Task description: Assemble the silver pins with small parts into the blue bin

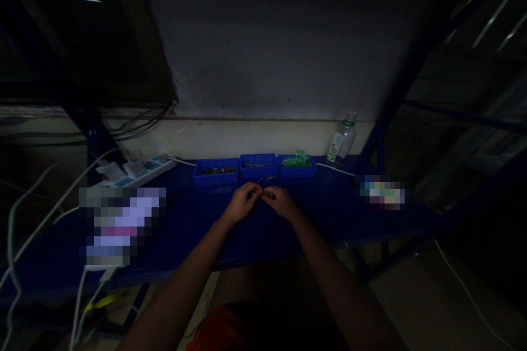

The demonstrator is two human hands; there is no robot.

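Over the blue table, my left hand and my right hand meet at the fingertips. Both are closed in a pinch, and whatever lies between the fingers is too small and dark to name. A few thin metal pieces lie on the tabletop just beyond the fingers. Behind them stand three blue bins in a row. The left bin has small brassy metal parts in it, the middle bin thin silvery metal pieces, and the right bin green plastic-looking pieces.
A clear bottle with a green cap ring stands at the back right by the wall. At the left lie a white power strip with plugs and cables, and a blurred-out object. Another blurred-out item sits at the right.
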